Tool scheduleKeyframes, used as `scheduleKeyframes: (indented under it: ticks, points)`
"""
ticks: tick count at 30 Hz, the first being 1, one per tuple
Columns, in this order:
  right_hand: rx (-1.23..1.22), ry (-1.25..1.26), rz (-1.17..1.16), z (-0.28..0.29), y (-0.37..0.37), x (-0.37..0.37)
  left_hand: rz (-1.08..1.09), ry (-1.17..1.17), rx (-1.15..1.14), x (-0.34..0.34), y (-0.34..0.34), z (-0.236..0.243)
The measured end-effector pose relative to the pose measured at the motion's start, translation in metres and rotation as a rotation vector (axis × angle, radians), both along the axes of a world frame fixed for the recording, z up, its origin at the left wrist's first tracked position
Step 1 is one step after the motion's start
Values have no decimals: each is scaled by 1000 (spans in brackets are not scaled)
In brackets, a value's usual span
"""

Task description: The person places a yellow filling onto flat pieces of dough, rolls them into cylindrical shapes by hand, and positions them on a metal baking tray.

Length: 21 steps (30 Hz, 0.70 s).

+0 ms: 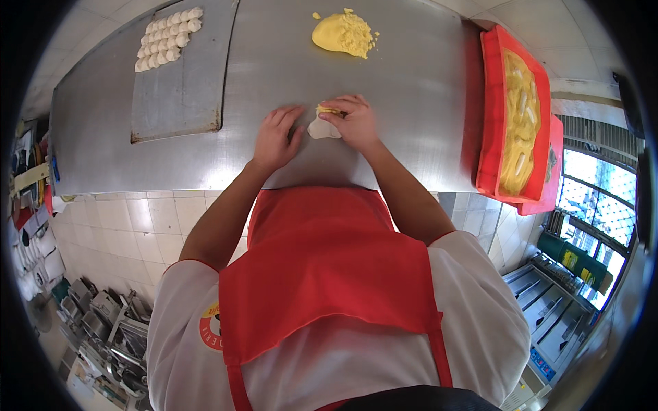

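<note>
On the steel worktop (267, 75), a flattened piece of pale dough (322, 130) lies just in front of me. My right hand (353, 123) is over its far part, fingers closed on a small bit of yellow filling (322, 107), partly hidden by them. My left hand (277, 137) rests at the dough's left, slightly apart from it, with its fingers apart and nothing in them. Farther back sits a yellow mound (332, 34) with loose crumbs at its right side.
A metal tray (175, 116) at the left carries rows of small pale dough pieces (168, 38). At the right end stands a red plastic bin (488, 116) containing yellow mixture and several pale oblong pieces. Shelving and metal equipment line the lower left, with more equipment at the lower right.
</note>
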State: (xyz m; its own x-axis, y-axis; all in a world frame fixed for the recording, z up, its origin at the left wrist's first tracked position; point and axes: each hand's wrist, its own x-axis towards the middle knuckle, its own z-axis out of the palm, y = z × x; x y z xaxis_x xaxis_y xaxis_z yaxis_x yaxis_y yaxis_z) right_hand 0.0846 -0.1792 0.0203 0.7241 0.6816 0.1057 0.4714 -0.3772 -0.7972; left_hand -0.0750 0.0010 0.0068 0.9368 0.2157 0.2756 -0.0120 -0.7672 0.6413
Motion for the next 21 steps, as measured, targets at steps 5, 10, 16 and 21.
scheduleKeyframes:
  ticks: [5, 10, 16, 21]
  points:
    - [-35, -149, -130, -7, 2, -15, 62, 19, -47, 21, -15, 0]
    - [44, -164, -143, -21, -11, -13, 83, -73, -122, 42, -29, -11]
    - [27, -209, 55, -49, -11, 7, -104, 40, -154, 49, -15, -7]
    - [-272, -217, 51, -31, -4, 10, -64, 34, 64, 65, -7, -18]
